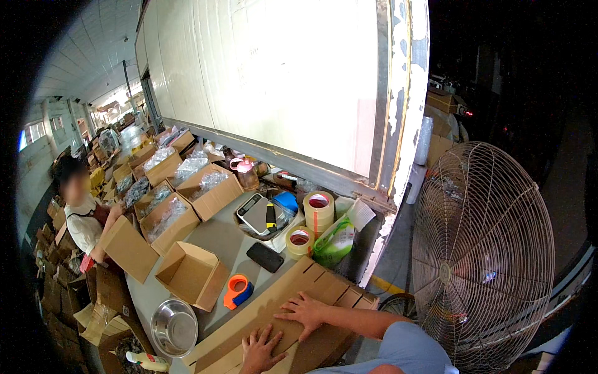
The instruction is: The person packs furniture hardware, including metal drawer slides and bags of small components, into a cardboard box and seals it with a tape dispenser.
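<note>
The cardboard (268, 313) runs off the lower edge — a co-worker's face (74, 181) is blurred, and what the far cartons (166, 169) hold is too small to tell.

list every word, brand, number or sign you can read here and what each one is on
No text is legible.
Green pack: any print too blurred to read
Bottle: any label too small to read
Tape roll: any marks too small to read
Flat carton: no print visible
</note>
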Tool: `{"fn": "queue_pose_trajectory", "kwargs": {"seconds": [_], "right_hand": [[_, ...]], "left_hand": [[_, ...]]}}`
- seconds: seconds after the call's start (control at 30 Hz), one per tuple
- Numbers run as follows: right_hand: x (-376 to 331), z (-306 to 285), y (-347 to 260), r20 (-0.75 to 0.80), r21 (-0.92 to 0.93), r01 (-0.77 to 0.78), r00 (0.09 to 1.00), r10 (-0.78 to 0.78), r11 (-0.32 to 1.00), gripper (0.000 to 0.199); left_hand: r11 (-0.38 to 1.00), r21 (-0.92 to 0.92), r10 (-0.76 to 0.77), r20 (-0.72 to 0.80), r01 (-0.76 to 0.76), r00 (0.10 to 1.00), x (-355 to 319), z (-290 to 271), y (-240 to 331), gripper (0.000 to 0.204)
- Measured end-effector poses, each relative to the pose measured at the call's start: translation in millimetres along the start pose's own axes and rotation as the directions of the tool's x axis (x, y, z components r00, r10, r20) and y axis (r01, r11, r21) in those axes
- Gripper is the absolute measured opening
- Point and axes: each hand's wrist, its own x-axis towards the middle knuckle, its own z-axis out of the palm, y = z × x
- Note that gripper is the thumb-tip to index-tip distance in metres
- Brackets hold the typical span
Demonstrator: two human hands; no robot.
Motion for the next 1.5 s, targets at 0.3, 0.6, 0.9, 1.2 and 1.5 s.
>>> {"fn": "queue_pose_trajectory", "kwargs": {"seconds": [0.3,0.6,0.9,1.2,1.5], "right_hand": [[9.4,5.7,-5.5,0.075,-0.013,0.044,0.996,-0.043,0.999,0.107],[69.6,11.9,41.6,-0.045,0.306,-0.028,0.998,0.044,0.952,0.055],[217.6,26.8,35.6,-0.07,-0.028,-0.082,0.994,0.08,0.996,0.041],[152.8,-78.2,46.6,-0.291,0.402,0.157,0.956,-0.037,0.902,0.053],[57.2,-118.2,65.3,0.039,0.304,-0.124,0.992,0.118,0.945,0.034]], "left_hand": [[0.994,0.106,-0.035,0.042,0.031,0.998,-9.7,9.5,-4.6,0.068],[0.998,0.056,-0.01,0.006,0.01,1.0,2.0,0.1,-8.5,0.065],[0.999,0.008,0.053,-0.056,-0.053,0.997,-3.6,-4.0,-5.5,0.065],[1.0,0.01,0.022,-0.055,-0.021,0.998,12.5,2.8,-3.6,0.067],[0.992,0.054,0.125,-0.216,-0.116,0.968,72.4,13.0,38.2,0.063]]}}
